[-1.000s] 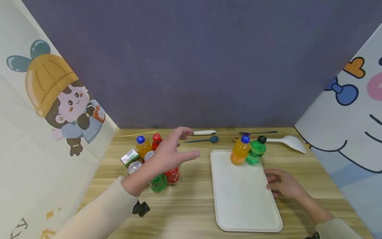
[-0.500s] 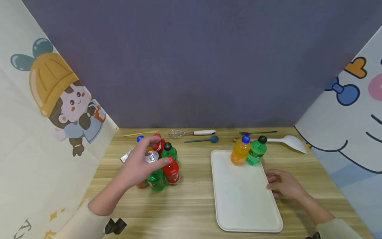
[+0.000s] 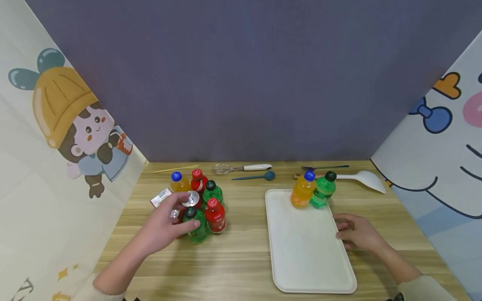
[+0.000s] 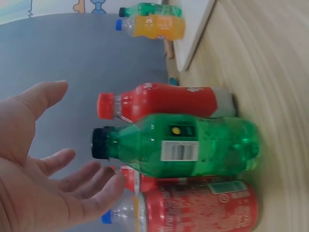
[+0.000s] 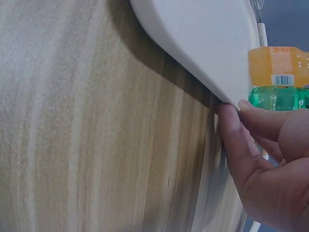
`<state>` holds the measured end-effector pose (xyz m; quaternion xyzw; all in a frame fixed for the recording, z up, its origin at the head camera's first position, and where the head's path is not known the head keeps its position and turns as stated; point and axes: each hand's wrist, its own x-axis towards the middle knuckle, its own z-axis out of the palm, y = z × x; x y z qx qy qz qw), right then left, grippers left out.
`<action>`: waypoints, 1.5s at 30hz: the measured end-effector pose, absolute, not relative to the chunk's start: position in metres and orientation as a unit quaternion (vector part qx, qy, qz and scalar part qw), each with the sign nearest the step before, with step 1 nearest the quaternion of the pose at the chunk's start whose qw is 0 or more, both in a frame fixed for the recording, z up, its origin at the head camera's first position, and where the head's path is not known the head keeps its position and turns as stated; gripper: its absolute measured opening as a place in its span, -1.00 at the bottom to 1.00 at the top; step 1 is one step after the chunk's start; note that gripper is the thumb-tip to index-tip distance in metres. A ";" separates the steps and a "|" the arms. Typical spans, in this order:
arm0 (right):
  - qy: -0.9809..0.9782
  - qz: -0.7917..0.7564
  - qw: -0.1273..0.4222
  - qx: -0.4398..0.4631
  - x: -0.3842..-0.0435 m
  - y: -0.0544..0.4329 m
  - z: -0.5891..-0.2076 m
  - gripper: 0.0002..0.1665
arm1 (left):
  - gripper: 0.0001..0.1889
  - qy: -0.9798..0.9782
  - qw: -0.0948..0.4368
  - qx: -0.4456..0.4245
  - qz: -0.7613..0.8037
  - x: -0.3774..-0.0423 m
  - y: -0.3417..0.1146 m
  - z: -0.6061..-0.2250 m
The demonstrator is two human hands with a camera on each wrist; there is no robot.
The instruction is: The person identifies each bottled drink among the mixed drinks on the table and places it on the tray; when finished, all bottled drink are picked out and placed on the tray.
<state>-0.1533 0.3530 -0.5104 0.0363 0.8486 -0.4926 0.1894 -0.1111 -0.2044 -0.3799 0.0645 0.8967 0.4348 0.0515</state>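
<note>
My left hand (image 3: 162, 225) hovers over a cluster of drinks, its thumb spread from the fingers. In the left wrist view it is near the black cap of a green bottle (image 4: 178, 145), with nothing in its grasp. Beside that bottle stand a red bottle (image 4: 164, 101) and a red can (image 4: 203, 208). My right hand (image 3: 359, 232) pinches the right edge of a white tray (image 3: 308, 251) between thumb and fingers. On the tray's far end stand an orange drink bottle (image 3: 302, 190) and another green bottle (image 3: 324, 190).
The cluster also has an orange bottle (image 3: 180, 183), a second red bottle (image 3: 198, 182), another green bottle (image 3: 213, 193) and a small carton (image 3: 162, 196). Along the back lie a whisk (image 3: 241, 168), a blue spoon (image 3: 260, 176), a fork (image 3: 325, 167) and a large white spoon (image 3: 365, 179).
My left hand has moved left and down, from beyond the drinks cluster back to its near side by the front green bottle. My right hand and the tray have stayed put.
</note>
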 end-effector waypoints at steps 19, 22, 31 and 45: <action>0.851 -0.487 0.192 0.045 -0.153 0.351 -0.509 -0.20 | -0.34 0.894 0.057 0.045 0.442 -0.114 -0.210 -0.408; 0.849 -0.489 0.195 0.044 -0.152 0.351 -0.510 -0.20 | -0.45 0.901 0.045 0.043 0.430 -0.116 -0.209 -0.410; 0.850 -0.487 0.194 0.048 -0.153 0.349 -0.509 -0.21 | -0.46 0.908 0.041 0.017 0.417 -0.118 -0.206 -0.414; 0.857 -0.477 0.190 0.054 -0.153 0.350 -0.509 -0.20 | -0.58 0.922 -0.020 0.028 0.386 -0.105 -0.194 -0.425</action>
